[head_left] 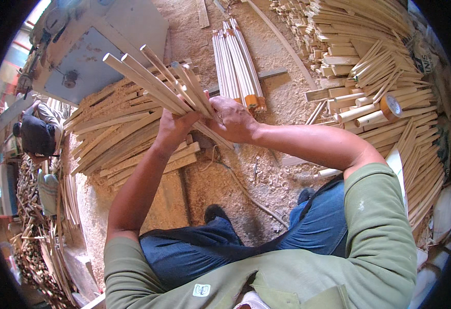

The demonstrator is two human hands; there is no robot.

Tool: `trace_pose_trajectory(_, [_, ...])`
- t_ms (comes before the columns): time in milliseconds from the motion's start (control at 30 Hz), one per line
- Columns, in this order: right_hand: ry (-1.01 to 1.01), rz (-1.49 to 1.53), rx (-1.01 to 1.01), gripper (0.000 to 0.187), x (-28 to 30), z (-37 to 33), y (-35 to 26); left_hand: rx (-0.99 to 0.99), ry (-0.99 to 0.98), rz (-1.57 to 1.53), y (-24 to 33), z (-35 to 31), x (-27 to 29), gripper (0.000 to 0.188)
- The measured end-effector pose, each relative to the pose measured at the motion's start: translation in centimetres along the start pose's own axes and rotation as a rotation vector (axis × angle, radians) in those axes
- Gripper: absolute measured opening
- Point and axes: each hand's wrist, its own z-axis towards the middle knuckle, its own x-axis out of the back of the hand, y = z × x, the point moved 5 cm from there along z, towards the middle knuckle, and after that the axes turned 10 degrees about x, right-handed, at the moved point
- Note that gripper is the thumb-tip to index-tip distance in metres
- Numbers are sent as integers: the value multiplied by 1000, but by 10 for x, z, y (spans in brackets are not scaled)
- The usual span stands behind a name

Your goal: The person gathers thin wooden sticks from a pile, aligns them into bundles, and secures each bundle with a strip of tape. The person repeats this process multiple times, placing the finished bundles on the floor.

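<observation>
Both hands wrapped round same bunch of pale wood sticks (158, 82), held up over lap: left hand (174, 129) low, right hand (230, 119) beside it. Taped stick bundle (238, 64) on sawdust floor (266, 170) just beyond. Stick stacks (390, 103) right, orange tape roll (390, 106) on top. Grey machine (91, 56) upper left, another person (37, 136) far left.

I stand in a woodworking shop: pale sawdust (266, 170) covers the floor, stacks of cut pale wooden sticks (369, 31) surround me, beside a grey metal machine table (89, 56).
</observation>
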Motion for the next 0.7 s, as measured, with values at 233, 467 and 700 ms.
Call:
trace_pose_trajectory(233, [-36,-19,-93,41,4,6,-6,0,-12,-43,-1,-2,4,57])
trace_pose_trajectory(467, [-146,-28,-113,33,2,11,0,-13,79,-17,3,-4,-3,53])
trace_pose_trajectory(700, [-223,-49,-55,35,-3,16,2,38,117,-31,-10,3,-5,36])
